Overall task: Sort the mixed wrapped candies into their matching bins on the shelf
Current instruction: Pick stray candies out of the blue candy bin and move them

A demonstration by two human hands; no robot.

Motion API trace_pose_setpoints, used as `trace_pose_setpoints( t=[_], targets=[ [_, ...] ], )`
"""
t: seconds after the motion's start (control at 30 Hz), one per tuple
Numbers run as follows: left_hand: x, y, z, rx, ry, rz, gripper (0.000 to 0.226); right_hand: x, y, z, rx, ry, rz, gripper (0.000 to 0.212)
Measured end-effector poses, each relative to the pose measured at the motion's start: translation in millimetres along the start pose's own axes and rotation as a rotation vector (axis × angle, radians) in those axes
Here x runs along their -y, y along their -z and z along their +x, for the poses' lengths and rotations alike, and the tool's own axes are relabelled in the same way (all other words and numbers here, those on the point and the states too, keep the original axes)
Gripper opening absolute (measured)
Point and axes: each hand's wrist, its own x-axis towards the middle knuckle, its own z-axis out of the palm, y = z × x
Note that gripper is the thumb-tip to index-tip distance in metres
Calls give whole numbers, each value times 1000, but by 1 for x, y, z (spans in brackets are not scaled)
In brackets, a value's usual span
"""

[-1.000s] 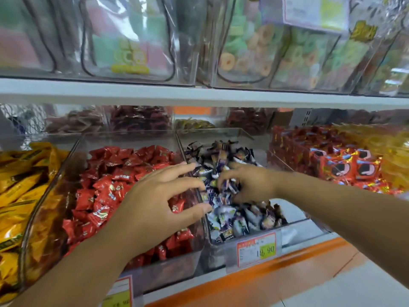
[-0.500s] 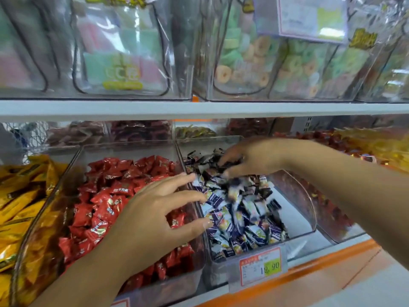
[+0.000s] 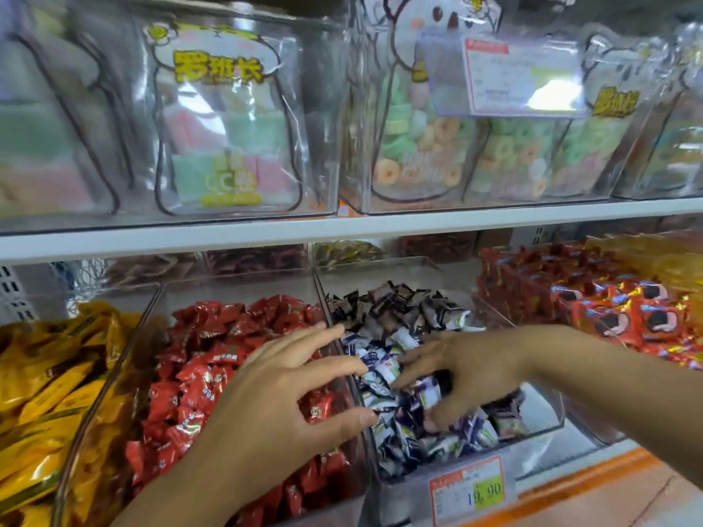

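Nearest the camera, the left hand (image 3: 274, 397) is hovering flat over the heap of red foil-wrapped candies (image 3: 205, 367) in a clear plastic bin (image 3: 236, 285). Its fingers are spreading straight and gripping nothing, their tips reaching over the dividing wall, probably to steady that wall or to be ready to take any stray piece.

Just beside it, the right hand (image 3: 468, 374) is dipping into the neighbouring clear plastic bin (image 3: 542, 410), fingers bent downward and thumb low, pressing into the blue-and-white wrapped candies (image 3: 395, 426). It seems to be raking through them for pieces that do not belong. Whether it is pinching 1 cannot be told, because the fingertips are sinking among the wrappers.

A red-and-yellow price tag (image 3: 471, 488) is hanging on this bin's front. Toward the bin's back, dark brown-and-white wrapped candies (image 3: 395, 302) are lying piled against the blue ones, so 2 kinds appear to be sharing 1 bin, and sorting looks unfinished.

To the left, yellow foil packets (image 3: 45, 374) are filling another bin, and to the right red-and-orange snack packs (image 3: 608, 310) are stacking up.

Farther up, the white shelf board (image 3: 342, 226) is carrying clear bags of pastel soft sweets (image 3: 224, 146) and of ring-shaped gummies (image 3: 437, 146).
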Motion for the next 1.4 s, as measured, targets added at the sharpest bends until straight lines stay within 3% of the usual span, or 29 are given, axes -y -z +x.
trace_pose_setpoints(
  t=[0.07,0.13,0.2,0.27,0.37,0.53,0.87,0.97,1.03,1.1,1.2,1.4],
  targets=[
    [0,-1,0,-6,-3,-5,62,9,18,1,-121,40,152,42],
    [-1,0,1,-4,0,-10,62,16,38,28,-393,56,60,30],
    [0,0,1,-2,4,-28,62,25,46,67,-523,39,-4,26],
    [0,0,2,-7,-2,-35,62,31,40,102,-509,2,-18,27],
    [1,-1,3,-24,-17,-27,59,34,25,125,-408,-80,-83,56],
    [0,-2,2,-32,-16,-2,54,29,9,112,-296,-29,-267,57],
    [1,3,-1,-41,-10,-33,57,7,-7,36,-285,47,-159,29],
    [-1,3,-2,-35,6,-49,57,9,1,21,-164,10,-125,30],
    [-1,2,-1,-23,19,-56,58,12,16,13,-52,4,46,26],
    [-1,1,0,-29,23,-77,59,17,34,17,-131,38,143,22],
    [1,0,0,-40,21,-106,57,25,51,54,-411,34,23,28],
    [1,0,1,-58,23,-93,54,38,18,122,-256,-4,-113,58]
  ],
)
